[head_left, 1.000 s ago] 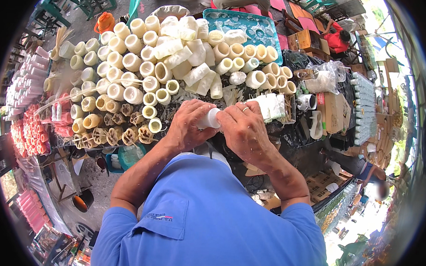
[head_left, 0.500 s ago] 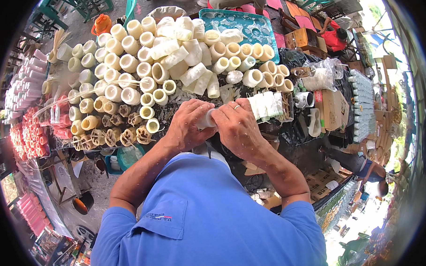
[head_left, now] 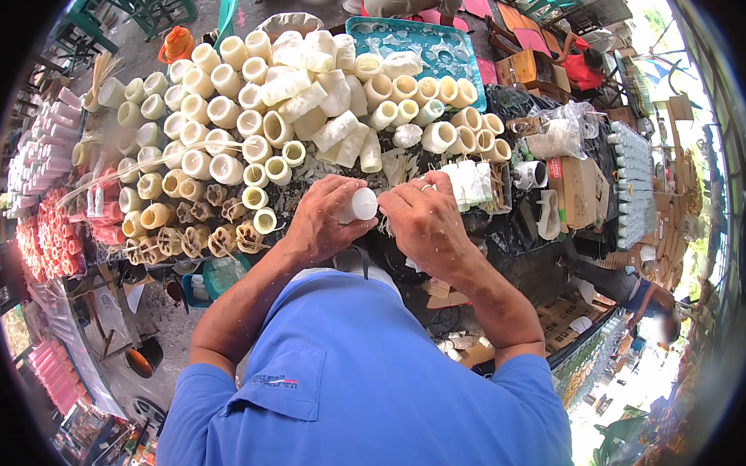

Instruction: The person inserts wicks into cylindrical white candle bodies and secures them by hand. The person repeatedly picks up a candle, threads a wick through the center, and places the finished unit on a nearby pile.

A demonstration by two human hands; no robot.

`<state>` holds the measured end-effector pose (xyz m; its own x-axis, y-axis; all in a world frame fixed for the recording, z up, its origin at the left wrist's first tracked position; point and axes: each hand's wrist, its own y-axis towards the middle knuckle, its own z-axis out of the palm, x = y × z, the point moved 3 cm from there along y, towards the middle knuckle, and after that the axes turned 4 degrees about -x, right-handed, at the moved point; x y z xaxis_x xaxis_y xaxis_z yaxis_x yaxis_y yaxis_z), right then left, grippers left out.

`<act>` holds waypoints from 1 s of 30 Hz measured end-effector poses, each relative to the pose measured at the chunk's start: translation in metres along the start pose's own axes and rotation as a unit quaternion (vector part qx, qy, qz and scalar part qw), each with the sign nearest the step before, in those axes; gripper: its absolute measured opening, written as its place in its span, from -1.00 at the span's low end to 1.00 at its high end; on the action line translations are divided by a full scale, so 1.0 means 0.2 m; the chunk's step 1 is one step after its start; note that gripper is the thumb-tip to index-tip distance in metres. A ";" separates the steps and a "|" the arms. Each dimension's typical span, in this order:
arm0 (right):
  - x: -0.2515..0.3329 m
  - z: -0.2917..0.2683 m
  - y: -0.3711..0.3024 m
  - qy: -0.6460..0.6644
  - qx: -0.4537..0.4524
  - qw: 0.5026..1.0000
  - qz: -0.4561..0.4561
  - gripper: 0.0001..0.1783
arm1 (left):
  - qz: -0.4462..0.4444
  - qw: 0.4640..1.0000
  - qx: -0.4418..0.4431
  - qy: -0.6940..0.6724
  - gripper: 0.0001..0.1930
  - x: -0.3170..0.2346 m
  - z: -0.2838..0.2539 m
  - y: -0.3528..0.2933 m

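My left hand (head_left: 323,213) is wrapped round a short white candle (head_left: 362,205), whose round pale end faces to the right. A thin wick seems to stick out of that end. Close beside it, the fingers of my right hand (head_left: 425,221) are pinched together; whether they grip the wick or some other small thing is hidden. Beyond my hands stand many hollow cream wax cylinders (head_left: 223,113), some upright and some tipped over. A row of white candles (head_left: 467,184) lies just past my right hand.
A turquoise tray (head_left: 470,51) with wax scraps lies at the far side. Cardboard boxes (head_left: 584,199) and a plastic bag (head_left: 561,133) are to the right. Brown patterned wax pieces (head_left: 222,238) line the near left edge. An orange jug (head_left: 177,44) stands far left. Other people are farther off at right.
The candle has turned in my left hand, so its round end now shows. My right hand has drawn slightly right, off the candle's side, its fingers pinched.
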<state>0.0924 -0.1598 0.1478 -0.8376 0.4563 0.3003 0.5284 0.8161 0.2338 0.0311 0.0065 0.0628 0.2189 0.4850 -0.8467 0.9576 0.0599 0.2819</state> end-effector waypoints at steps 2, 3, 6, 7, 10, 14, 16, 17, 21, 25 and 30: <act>0.00 0.00 -0.01 -0.003 -0.011 1.000 -0.006 -0.90 | 0.003 1.000 0.004 -0.006 -0.39 0.00 0.01 0.00; 0.00 0.00 -0.01 -0.008 -0.016 1.000 -0.017 -0.90 | 0.018 1.000 0.000 -0.005 -0.38 -0.01 0.01 0.00; -0.01 0.03 -0.01 -0.015 0.004 1.000 -0.009 -0.92 | 0.034 0.999 0.001 0.010 -0.37 -0.01 0.03 0.01; -0.01 0.03 -0.02 -0.015 0.000 1.000 -0.006 -0.92 | 0.037 0.999 -0.001 0.015 -0.36 0.00 0.03 0.01; -0.04 0.02 -0.04 -0.015 -0.004 1.000 0.006 -0.93 | 0.007 1.000 0.003 -0.002 -0.37 0.01 0.04 0.00; -0.04 0.03 -0.04 -0.044 0.023 0.999 -0.003 -0.87 | 0.018 1.000 0.011 0.000 -0.37 0.00 0.07 0.00; -0.04 0.03 -0.04 -0.045 0.030 0.998 -0.024 -0.88 | 0.006 1.000 0.018 0.016 -0.37 0.01 0.08 0.01; -0.06 0.01 -0.05 -0.034 0.026 0.999 -0.009 -0.88 | 0.000 1.000 0.019 0.014 -0.37 0.01 0.07 0.01; -0.06 0.01 -0.04 -0.034 0.018 0.998 0.039 -0.89 | 0.018 1.000 0.018 0.016 -0.34 -0.01 0.08 0.01; -0.05 0.02 -0.02 -0.056 0.054 0.997 0.004 -0.83 | -0.099 0.990 0.019 -0.101 -0.39 0.01 0.13 -0.01; -0.23 -0.21 -0.13 -0.109 -0.279 0.944 0.140 -0.70 | -0.415 0.681 -0.168 -0.580 -0.74 0.25 0.20 0.02</act>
<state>0.1228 -0.2160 0.1680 -0.6310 0.7379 0.2393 0.6724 0.3663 0.6432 0.0535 -0.0044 0.0024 -0.1838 -0.8410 -0.5089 0.7873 0.1840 -0.5884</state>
